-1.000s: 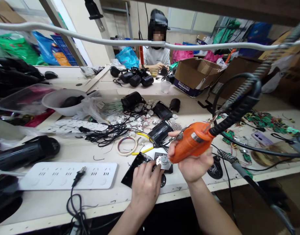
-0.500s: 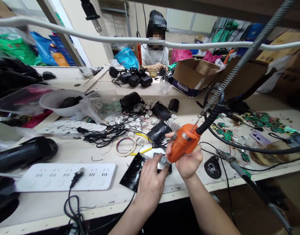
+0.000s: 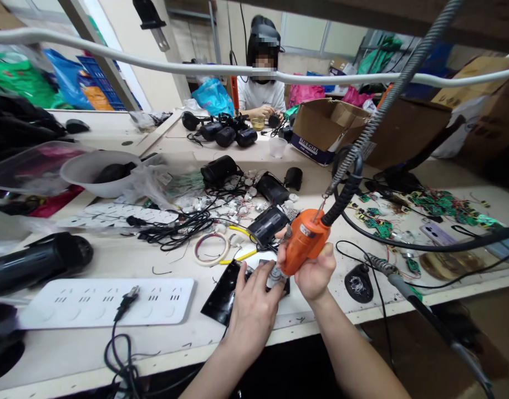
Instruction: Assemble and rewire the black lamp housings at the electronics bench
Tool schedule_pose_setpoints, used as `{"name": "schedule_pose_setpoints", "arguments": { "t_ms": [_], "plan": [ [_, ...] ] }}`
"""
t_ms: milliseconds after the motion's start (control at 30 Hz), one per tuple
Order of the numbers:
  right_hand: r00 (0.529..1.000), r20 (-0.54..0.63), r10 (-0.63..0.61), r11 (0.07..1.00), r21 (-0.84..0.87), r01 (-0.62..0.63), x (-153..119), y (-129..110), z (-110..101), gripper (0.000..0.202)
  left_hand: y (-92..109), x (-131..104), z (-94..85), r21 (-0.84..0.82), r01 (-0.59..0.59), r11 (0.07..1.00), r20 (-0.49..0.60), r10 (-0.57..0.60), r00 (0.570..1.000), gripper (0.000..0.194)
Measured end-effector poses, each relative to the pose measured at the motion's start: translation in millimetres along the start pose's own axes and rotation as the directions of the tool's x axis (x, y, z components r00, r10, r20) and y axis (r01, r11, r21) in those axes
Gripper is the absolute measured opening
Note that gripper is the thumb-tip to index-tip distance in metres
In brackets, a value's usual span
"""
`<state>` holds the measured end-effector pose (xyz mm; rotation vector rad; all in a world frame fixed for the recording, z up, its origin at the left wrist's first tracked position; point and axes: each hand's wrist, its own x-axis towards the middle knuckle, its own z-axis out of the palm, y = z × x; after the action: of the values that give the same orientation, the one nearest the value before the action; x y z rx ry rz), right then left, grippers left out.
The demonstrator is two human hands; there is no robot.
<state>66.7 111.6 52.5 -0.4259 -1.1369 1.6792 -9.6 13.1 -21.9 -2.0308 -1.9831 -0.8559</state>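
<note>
My right hand (image 3: 315, 274) is closed around an orange electric screwdriver (image 3: 304, 241), which hangs from a coiled spring and tilts down to the left. Its tip end meets a small silver round part (image 3: 275, 276), possibly a motor. Fingers and thumb of my left hand (image 3: 256, 302) are wrapped about that silver part, over a black plastic housing piece (image 3: 220, 293) lying on the table. The hand hides much of the housing, and the tool's bit cannot be made out.
A white power strip (image 3: 108, 302) with a black plug lies left. Behind are a tape roll (image 3: 210, 247), black cables (image 3: 183, 224) and black housings (image 3: 268, 226). Green circuit boards (image 3: 435, 199) and a soldering iron (image 3: 421, 305) are right. Across sits a co-worker (image 3: 263, 91).
The view has shifted slightly. The screwdriver and my right hand have moved a little left, and the left fingers have shifted on the silver part, covering more of it.
</note>
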Motion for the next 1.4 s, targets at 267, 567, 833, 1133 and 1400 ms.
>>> {"name": "schedule_pose_setpoints", "arguments": {
  "t_ms": [267, 567, 833, 1133, 1400],
  "plan": [
    [1.0, -0.017, 0.006, 1.0, -0.017, -0.006, 5, 1, -1, 0.078, -2, 6, -13.0, -0.105, 0.042, 0.994, 0.028, -0.04, 0.999, 0.016],
    [0.999, 0.025, -0.03, 0.999, 0.01, 0.03, 1, 5, -4, 0.074, 0, 40, -12.3, -0.034, 0.242, 0.97, 0.298, -0.222, 0.928, 0.02],
    [0.994, 0.01, -0.112, 0.993, 0.024, 0.112, -3, -17, -3, 0.073, 3, 43, -13.4, -0.028, 0.265, 0.964, 0.332, -0.241, 0.912, 0.014],
    [0.995, -0.024, -0.093, 0.995, 0.036, 0.093, -5, -25, -5, 0.074, -2, 34, -19.0, -0.029, 0.227, 0.974, 0.341, -0.204, 0.918, 0.039],
    [0.995, -0.027, -0.1, 0.995, 0.027, 0.101, -4, -22, -7, 0.075, -8, 42, -17.3, 0.035, 0.246, 0.969, 0.354, -0.242, 0.903, 0.026]
  ]
}}
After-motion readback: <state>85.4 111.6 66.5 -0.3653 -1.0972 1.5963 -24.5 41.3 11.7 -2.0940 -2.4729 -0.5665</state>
